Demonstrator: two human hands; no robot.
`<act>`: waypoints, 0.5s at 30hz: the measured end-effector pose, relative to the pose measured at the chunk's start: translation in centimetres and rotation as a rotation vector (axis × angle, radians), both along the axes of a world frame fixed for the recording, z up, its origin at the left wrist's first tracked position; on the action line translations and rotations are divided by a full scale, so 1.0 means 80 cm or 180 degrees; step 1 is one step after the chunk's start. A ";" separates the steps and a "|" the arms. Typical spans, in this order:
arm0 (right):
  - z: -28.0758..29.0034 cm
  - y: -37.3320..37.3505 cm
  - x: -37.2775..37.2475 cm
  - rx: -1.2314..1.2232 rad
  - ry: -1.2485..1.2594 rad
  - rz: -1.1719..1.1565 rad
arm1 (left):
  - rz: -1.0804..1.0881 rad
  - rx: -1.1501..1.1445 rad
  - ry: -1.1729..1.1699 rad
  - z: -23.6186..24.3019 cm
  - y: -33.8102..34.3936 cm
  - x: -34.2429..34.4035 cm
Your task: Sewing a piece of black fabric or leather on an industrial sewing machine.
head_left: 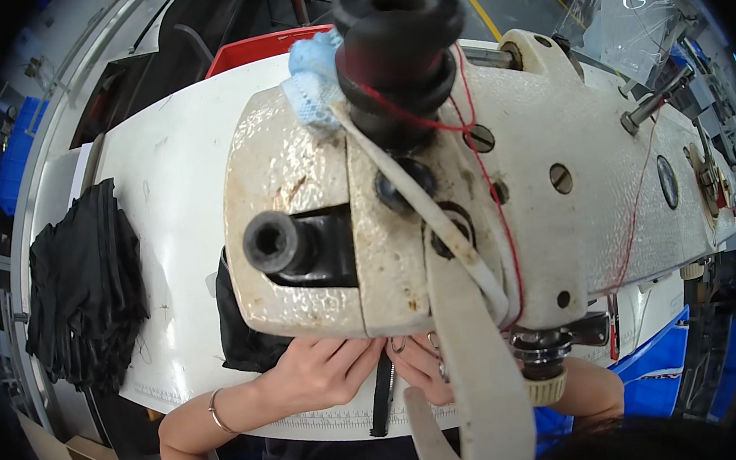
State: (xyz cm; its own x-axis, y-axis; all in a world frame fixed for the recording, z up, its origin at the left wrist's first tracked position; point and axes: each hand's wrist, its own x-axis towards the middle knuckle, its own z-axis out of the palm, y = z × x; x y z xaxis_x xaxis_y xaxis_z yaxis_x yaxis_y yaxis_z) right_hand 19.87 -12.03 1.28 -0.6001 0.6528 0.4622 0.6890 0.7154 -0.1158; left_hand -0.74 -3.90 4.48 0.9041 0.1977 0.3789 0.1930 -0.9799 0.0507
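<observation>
Under the head of a cream sewing machine, my two hands are close together. My left hand is closed, its fingers bent at the top of a black zipper strip; the machine head covers the fingertips. The strip hangs down over the table's near edge, between the hands. My right hand sits just right of the strip, partly hidden behind the machine's pale curved lever; its grip does not show. Black fabric lies bunched beside my left hand, running under the machine.
A stack of black fabric pieces lies on the white table at the left. Red thread runs down the machine, and a light blue cloth is tucked on top. Behind the table stands a red bin; blue material sits at right.
</observation>
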 end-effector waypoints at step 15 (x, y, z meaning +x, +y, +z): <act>-0.024 0.014 -0.003 0.0106 -0.0031 -0.0199 | -0.0072 -0.0737 -0.0219 -0.024 0.010 -0.005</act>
